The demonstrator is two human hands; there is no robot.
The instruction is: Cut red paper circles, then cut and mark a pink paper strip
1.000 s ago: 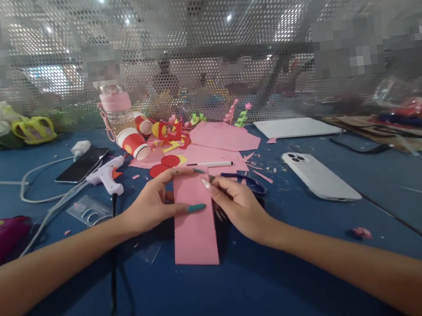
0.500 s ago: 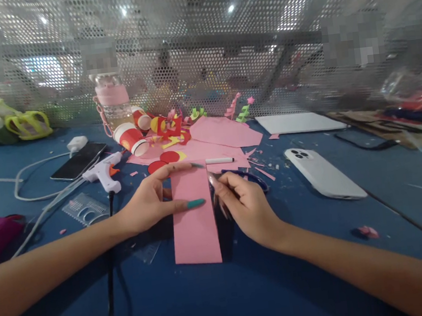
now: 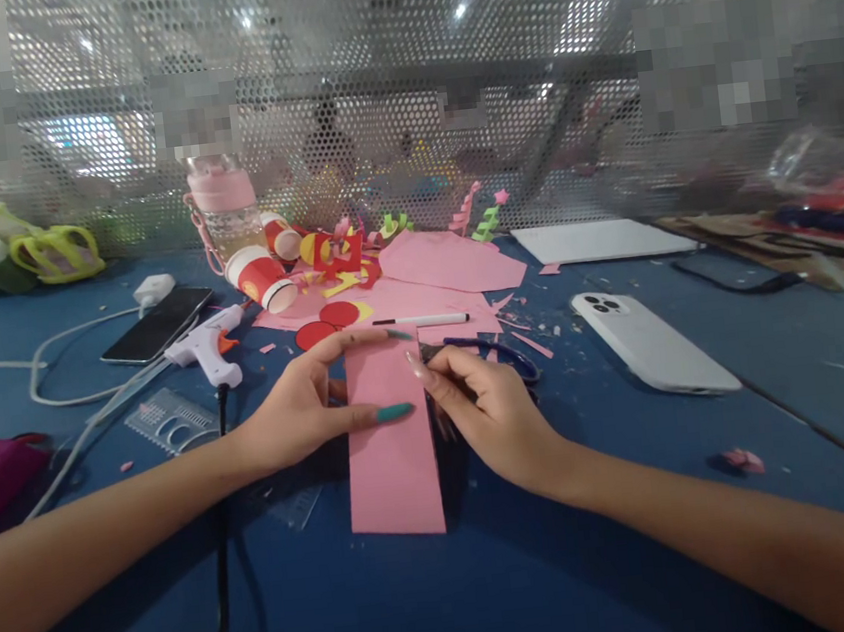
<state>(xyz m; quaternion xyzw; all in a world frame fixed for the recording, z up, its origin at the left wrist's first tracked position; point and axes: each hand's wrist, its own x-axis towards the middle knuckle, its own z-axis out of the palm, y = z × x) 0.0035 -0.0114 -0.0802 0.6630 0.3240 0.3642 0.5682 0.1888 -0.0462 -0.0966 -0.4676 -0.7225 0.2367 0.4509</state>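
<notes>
Change: little has shifted since half a second back; the right hand (image 3: 489, 419) has edged slightly toward the paper strip's right edge, and the view has tipped a touch.
Paper strip: pink strip (image 3: 392, 440) lies flat on the blue table (image 3: 496, 590), long axis running away from the person, near end square-cut.
Left hand: left hand (image 3: 304, 414) lies on the strip from the left; forefinger stretched along the far end, thumb laid flat across the middle, fingers spread and pressing, not clenched.
Right hand: curled at the strip's right edge, fingers pinched on a thin dark tool; what the tool is, cannot tell.
Scissors: blue-handled scissors (image 3: 497, 350) on the table just behind the right hand; whether the hand touches them is hidden.
Pen: white pen (image 3: 423, 321) lies crosswise just beyond the strip's far end, on loose pink sheets (image 3: 447, 268).
Left side: glue gun (image 3: 206, 347), its black cord running toward the person; clear stencil ruler (image 3: 169, 421); dark phone (image 3: 158, 326) with a white charger.
Right side: white phone (image 3: 651, 342) face down, well apart from the hands.
Back: red paper cup (image 3: 261, 281) on its side, pink-lidded bottle (image 3: 224, 208), paper scraps, perforated metal screen (image 3: 400, 107).
</notes>
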